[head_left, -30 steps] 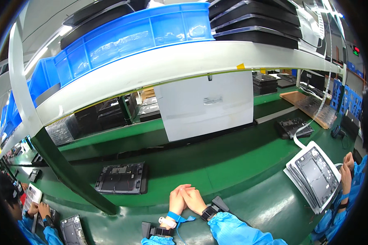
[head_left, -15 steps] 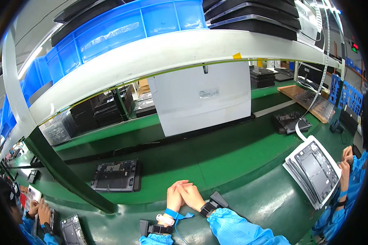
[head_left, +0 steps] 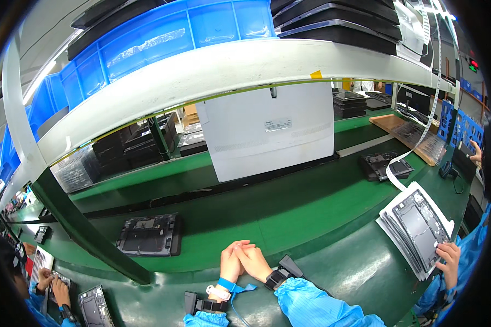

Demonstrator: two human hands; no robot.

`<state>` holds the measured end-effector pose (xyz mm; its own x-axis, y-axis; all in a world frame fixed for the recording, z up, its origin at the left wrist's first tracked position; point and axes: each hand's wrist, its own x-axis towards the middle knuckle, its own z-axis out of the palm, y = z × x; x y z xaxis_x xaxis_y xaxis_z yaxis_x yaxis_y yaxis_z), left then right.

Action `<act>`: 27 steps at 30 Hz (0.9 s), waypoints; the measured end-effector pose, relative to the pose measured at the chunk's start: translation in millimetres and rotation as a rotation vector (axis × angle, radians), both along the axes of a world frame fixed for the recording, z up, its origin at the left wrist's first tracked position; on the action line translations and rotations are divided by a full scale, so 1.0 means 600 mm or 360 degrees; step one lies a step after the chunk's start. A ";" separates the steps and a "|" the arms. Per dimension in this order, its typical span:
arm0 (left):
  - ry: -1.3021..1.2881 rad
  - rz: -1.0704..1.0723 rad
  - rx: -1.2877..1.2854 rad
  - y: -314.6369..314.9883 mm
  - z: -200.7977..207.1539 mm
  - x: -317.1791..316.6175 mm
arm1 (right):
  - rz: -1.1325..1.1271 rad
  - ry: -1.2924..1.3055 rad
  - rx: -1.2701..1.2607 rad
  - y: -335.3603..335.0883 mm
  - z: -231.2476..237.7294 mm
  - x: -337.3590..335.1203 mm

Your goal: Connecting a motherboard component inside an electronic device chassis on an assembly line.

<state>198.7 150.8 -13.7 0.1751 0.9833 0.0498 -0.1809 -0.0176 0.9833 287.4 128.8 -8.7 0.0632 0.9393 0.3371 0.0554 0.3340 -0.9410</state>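
My left hand (head_left: 230,265) and my right hand (head_left: 254,262) are folded together over the near edge of the green bench (head_left: 333,272). The fingers are closed and pressed against each other, partly hidden between the palms, and no object shows in them. A blue strap with a white clip and a cord (head_left: 221,291) circles my left wrist; both wrists carry black bands. Beyond my hands, to the left, an opened tablet housing (head_left: 149,235) with exposed inner parts lies flat on the green belt (head_left: 256,218). Neither hand touches it.
A co-worker's hand (head_left: 447,260) touches an opened tablet (head_left: 418,223) on a stack at right. Another opened device (head_left: 386,166) lies on the belt. At left sit a co-worker's hands (head_left: 59,289) and a housing (head_left: 95,308). A shelf beam (head_left: 229,62) and post (head_left: 87,229) frame the bench.
The tablet housing and the far device have shifted slightly left along the belt. The right co-worker's hand has come down onto the stacked tablet's edge. My hands stay folded.
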 end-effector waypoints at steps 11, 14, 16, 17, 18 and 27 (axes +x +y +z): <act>0.0049 -0.0003 0.0089 0.006 -0.013 0.002 | 0.0065 -0.0084 -0.0172 0.000 -0.001 0.008; 0.0073 -0.0009 0.0055 0.001 -0.002 0.003 | 0.0059 0.0000 -0.0078 -0.004 0.008 0.006; -0.0084 0.0029 0.0028 0.001 -0.002 0.007 | 0.0026 -0.0113 -0.0009 0.004 -0.007 0.008; -0.0242 0.0069 0.0000 0.001 -0.002 0.009 | -0.0005 -0.0225 0.0059 0.007 -0.013 0.009; -0.0243 0.0068 0.0003 0.000 0.001 0.009 | -0.0006 -0.0226 0.0062 0.005 -0.007 0.008; -0.0188 0.0253 0.0180 0.009 -0.001 0.001 | -0.0062 -0.0094 0.0104 0.007 0.000 0.009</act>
<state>199.1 156.0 -14.5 0.0050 0.9851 0.1721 -0.2807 -0.1638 0.9457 292.8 133.2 -8.4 0.0777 0.9124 0.4018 0.1242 0.3910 -0.9120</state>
